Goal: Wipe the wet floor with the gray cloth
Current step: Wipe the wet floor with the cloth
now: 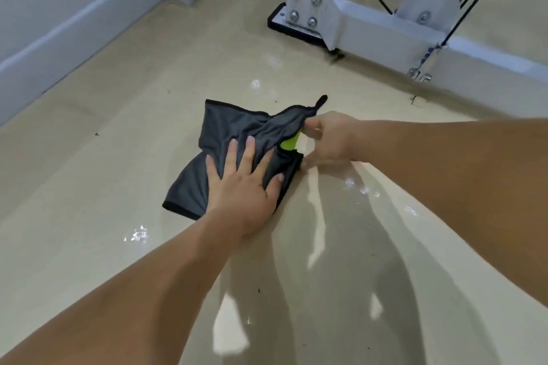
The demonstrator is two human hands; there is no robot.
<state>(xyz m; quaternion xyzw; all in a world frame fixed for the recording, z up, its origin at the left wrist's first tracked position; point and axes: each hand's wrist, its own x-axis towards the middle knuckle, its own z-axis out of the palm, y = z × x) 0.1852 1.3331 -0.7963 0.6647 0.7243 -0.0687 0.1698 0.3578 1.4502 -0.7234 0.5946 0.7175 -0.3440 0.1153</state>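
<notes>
nearest, a wet patch (137, 235) glints on the floor (89, 187) just this side of the cloth, and scattered wet spots (360, 188) shine under the right forearm. the gray cloth (219, 139) lies rumpled and partly folded on the middle of the floor. the left hand (241, 187) lies flat on it, fingers straight and spread, pressing it down. the right hand (329, 139) pinches the cloth's far right edge and holds it raised, beside a lime-green patch (290, 144).

to wipe well, i would lay that raised edge out flat so more fabric meets the water. then keep the palm's weight even and sweep toward the glints in overlapping passes.

the right fingertips are blurred, so the exact hold is hard to read. whether the green is a label or a lining i cannot tell. farther off, small drops (255, 84) shine before a white bolted frame (370, 29), cut off at the top.
</notes>
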